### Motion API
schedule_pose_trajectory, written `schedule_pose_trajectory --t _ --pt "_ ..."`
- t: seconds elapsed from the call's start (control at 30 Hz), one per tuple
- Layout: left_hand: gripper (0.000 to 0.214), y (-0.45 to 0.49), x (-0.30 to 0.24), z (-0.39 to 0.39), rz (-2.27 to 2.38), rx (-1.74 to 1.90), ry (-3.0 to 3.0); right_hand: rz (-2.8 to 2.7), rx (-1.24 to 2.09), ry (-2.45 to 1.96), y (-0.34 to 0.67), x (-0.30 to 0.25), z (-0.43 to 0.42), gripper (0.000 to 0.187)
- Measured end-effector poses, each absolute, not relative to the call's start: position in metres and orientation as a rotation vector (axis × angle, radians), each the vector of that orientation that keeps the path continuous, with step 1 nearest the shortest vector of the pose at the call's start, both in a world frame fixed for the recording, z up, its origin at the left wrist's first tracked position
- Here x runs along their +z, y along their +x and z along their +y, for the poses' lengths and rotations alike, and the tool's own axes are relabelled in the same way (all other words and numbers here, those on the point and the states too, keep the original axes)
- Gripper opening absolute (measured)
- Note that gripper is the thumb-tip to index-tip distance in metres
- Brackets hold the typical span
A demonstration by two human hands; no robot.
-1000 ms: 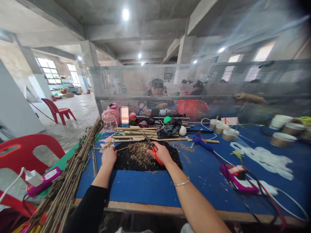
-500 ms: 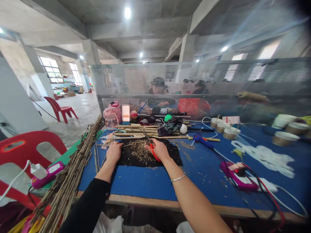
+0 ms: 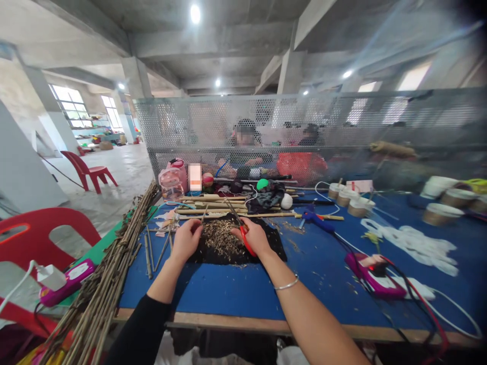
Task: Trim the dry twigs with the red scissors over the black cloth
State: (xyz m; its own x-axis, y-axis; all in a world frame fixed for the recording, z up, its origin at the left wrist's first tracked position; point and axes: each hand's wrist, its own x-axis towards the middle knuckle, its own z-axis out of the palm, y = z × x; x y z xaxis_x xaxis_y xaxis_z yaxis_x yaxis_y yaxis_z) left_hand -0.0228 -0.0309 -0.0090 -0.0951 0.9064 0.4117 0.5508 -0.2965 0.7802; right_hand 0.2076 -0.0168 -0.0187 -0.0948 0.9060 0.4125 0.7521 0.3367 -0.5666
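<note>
My right hand [image 3: 255, 235] is closed around red-handled scissors [image 3: 243, 234], whose blades point up and left over a black cloth [image 3: 272, 243]. A heap of short dry twig cuttings [image 3: 223, 238] lies on that cloth between my hands. My left hand [image 3: 186, 238] is curled at the cloth's left edge and pinches a thin twig [image 3: 203, 215] that sticks upward. Both hands rest on a blue table [image 3: 236, 289].
A long bundle of thin sticks [image 3: 114, 268] runs along the table's left edge. Bamboo rods [image 3: 213, 205], a pink bottle [image 3: 173, 182], a blue glue gun [image 3: 314, 219], a pink device with cables [image 3: 375, 279] and paper cups [image 3: 348, 200] lie around. People sit behind a mesh screen [image 3: 304, 126]. Red chairs stand left.
My left hand has moved right, from beside the cloth onto its left edge, and lifted a thin twig. The right hand with the scissors stayed over the cuttings.
</note>
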Motion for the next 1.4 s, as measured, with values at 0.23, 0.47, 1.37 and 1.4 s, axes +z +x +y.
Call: schedule_pose_trajectory --t 0.23,0.47,1.37,1.4 --pt "0.044 0.033 0.014 -0.005 0.854 1.263 0.981 -1.752 0.352 -1.354 0.21 -0.018 -0.019 0.039" --pt "0.034 0.033 -0.003 -0.005 0.856 1.186 1.027 -1.766 0.432 -1.282 0.208 -0.015 -0.024 0.037" --pt "0.034 0.059 -0.005 -0.035 0.735 1.06 1.403 -1.116 1.282 -0.844 0.203 -0.007 -0.023 0.033" --pt "0.038 0.058 -0.007 -0.032 0.74 1.003 1.275 -1.134 1.278 -0.839 0.204 -0.007 -0.023 0.034"
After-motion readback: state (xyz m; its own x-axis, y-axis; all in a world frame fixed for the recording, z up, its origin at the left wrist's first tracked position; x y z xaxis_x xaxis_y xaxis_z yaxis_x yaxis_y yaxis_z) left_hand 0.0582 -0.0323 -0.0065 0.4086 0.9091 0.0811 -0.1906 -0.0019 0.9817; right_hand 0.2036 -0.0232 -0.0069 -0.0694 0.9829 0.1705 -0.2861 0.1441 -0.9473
